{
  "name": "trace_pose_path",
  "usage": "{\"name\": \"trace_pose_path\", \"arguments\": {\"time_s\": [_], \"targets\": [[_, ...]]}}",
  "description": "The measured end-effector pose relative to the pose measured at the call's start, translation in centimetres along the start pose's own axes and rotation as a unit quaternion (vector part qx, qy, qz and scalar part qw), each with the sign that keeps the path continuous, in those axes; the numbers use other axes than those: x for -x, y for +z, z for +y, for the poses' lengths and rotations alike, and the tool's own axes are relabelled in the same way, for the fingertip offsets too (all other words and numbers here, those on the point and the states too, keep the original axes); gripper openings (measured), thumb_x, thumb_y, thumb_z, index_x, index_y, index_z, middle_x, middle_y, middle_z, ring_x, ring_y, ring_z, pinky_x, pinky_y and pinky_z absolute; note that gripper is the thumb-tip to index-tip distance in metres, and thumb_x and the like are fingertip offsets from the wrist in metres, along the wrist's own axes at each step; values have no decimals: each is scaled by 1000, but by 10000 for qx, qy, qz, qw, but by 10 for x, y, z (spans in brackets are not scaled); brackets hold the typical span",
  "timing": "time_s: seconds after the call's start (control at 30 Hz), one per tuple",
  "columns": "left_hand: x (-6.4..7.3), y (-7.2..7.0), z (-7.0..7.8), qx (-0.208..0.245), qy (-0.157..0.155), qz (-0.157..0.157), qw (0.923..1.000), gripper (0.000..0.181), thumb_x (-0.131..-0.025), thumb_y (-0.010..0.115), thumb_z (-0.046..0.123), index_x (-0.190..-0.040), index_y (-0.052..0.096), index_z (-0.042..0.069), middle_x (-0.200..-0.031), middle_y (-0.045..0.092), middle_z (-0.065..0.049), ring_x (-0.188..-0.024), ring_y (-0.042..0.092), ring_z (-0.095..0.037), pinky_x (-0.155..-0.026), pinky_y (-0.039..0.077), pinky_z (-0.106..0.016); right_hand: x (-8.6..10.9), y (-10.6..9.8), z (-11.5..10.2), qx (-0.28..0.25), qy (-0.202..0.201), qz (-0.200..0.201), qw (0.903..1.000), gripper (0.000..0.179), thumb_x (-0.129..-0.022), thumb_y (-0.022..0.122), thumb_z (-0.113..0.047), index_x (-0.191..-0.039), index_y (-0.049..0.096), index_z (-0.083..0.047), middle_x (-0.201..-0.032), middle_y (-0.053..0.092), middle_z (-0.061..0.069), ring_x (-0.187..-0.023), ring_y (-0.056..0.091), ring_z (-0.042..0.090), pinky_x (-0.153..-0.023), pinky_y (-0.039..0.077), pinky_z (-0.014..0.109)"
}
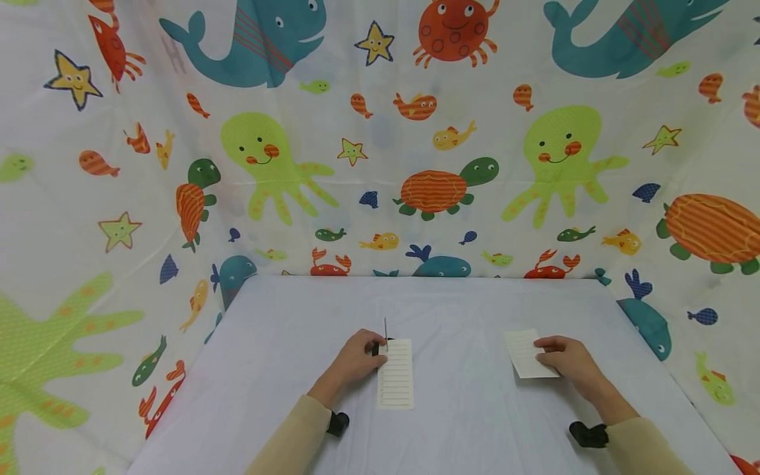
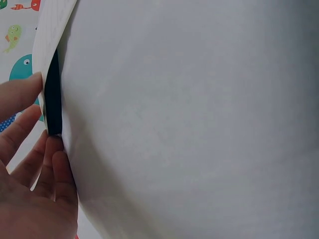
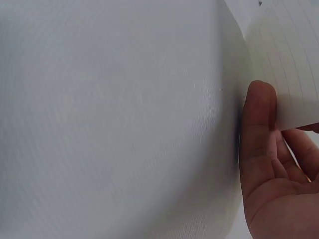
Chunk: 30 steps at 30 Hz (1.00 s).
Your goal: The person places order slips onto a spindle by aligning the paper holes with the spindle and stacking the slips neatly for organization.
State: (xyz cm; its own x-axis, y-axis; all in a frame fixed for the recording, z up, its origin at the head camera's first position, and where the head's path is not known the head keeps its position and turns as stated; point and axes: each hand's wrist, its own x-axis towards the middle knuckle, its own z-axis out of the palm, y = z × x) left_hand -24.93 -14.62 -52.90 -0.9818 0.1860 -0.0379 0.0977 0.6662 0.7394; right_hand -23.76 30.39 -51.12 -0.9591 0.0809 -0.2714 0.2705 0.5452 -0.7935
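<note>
In the head view my left hand (image 1: pixel 357 356) holds the dark base of a receipt spike (image 1: pixel 386 330), whose thin rod stands upright. A lined paper slip (image 1: pixel 395 376) lies over the base, with the rod rising near its top left corner. The left wrist view shows the dark base (image 2: pixel 53 97) under the slip, my fingertips (image 2: pixel 55 144) at its end and another digit against the slip. To the right, my right hand (image 1: pixel 570 363) pinches a second lined paper slip (image 1: pixel 525 355) by its right side, raised above the table.
A white cloth covers the table (image 1: pixel 457 422). Behind and beside it hangs a curtain (image 1: pixel 368 178) printed with sea animals. Black straps with small devices (image 1: pixel 338 424) sit at both wrists, beside beige sleeves (image 1: pixel 291 439).
</note>
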Motion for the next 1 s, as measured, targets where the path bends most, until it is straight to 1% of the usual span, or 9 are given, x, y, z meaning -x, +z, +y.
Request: {"name": "trace_pose_path", "arguments": {"time_s": [0.2,0.43,0.6,0.67,0.87,1.0], "targets": [[0,1,-1,-2,-103,15,9999,29,-89,78,18,-116,69,13,-126,60,-7,-112,57,-26,-100,47,-48,3,12,-6,-182,-28,-53,9998,45,-96,65,-14,-134,55,8,-129,54,27,-110,52,34,-79,48,27],[-1,2,-2,21,-57,-41,10000,29,-89,78,18,-116,69,12,-126,60,-7,-111,57,-26,-100,47,-49,5,26,-13,-382,-38,-46,9993,42,-95,66,-11,-132,56,7,-126,55,24,-108,51,32,-79,48,28],[-1,1,-1,57,-79,-39,9999,29,-90,77,18,-117,69,13,-126,59,-7,-112,57,-26,-101,47,-48,6,36,-17,-530,-68,-131,9985,40,-95,66,-11,-131,57,5,-130,51,24,-111,48,33,-81,48,28],[-1,1,0,50,-43,-28,10000,29,-89,78,18,-116,69,12,-126,60,-7,-113,57,-27,-101,47,-49,7,41,-19,-577,-104,-177,9981,39,-95,66,-10,-131,58,5,-131,50,24,-112,47,33,-83,48,29],[0,0,2,57,-17,-29,10000,29,-89,78,16,-116,69,11,-125,60,-8,-112,57,-27,-101,47,-49,9,52,-25,-664,-236,-289,9971,39,-94,67,-11,-130,60,3,-136,50,23,-115,47,32,-87,48,32],[0,0,2,60,-20,-11,10000,28,-89,78,16,-115,69,11,-125,60,-8,-111,57,-27,-100,47,-49,10,60,-31,-780,-298,-300,9961,39,-93,67,-11,-129,62,2,-138,50,23,-114,48,31,-84,49,31]]}}
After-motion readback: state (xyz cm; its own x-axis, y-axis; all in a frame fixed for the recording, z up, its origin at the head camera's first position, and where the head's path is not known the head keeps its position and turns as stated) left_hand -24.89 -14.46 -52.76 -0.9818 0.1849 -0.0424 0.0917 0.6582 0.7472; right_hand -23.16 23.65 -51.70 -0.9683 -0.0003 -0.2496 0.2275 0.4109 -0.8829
